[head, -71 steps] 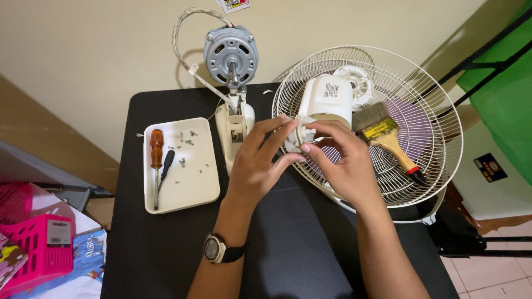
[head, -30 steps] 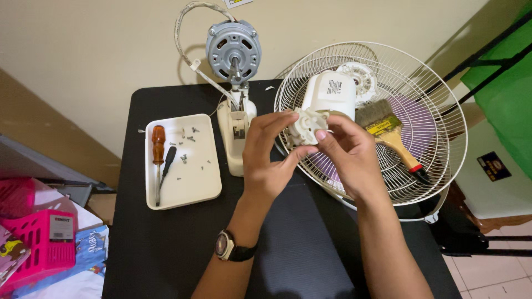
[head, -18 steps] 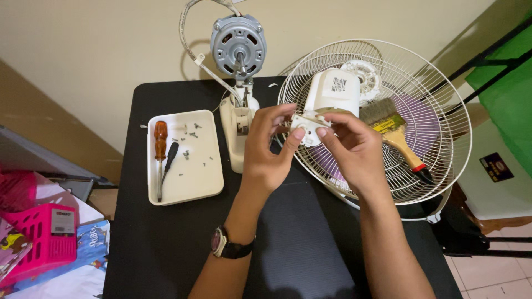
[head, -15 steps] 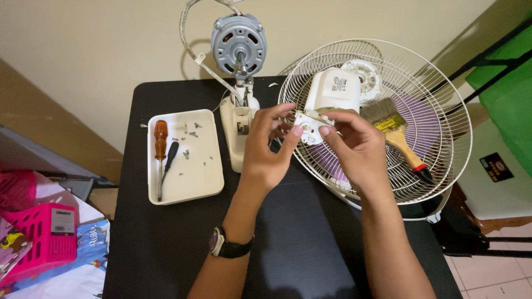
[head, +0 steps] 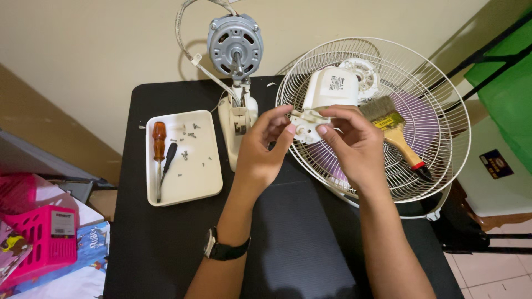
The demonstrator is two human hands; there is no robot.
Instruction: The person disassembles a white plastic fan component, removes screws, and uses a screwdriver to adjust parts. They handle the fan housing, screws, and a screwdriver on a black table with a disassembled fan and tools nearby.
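Both hands up over the black bench (head: 166, 254), left hand (head: 260, 152) and right hand (head: 354, 144) pinching a small white part (head: 303, 124) between fingertips, lifted clear for a look. Left of the part sits the tray (head: 191, 182) keeping screws and screwdriver (head: 159, 147) together; right, the brush (head: 393, 130) rests in the grille (head: 443, 155); beyond, the motor (head: 234, 44) stands upright.

Black tabletop (head: 166, 260), cream tray (head: 191, 188) of screws and screwdrivers near its left edge, fan motor stand (head: 238, 124) at the far edge, white wire fan guard (head: 438, 166) overhanging the right edge
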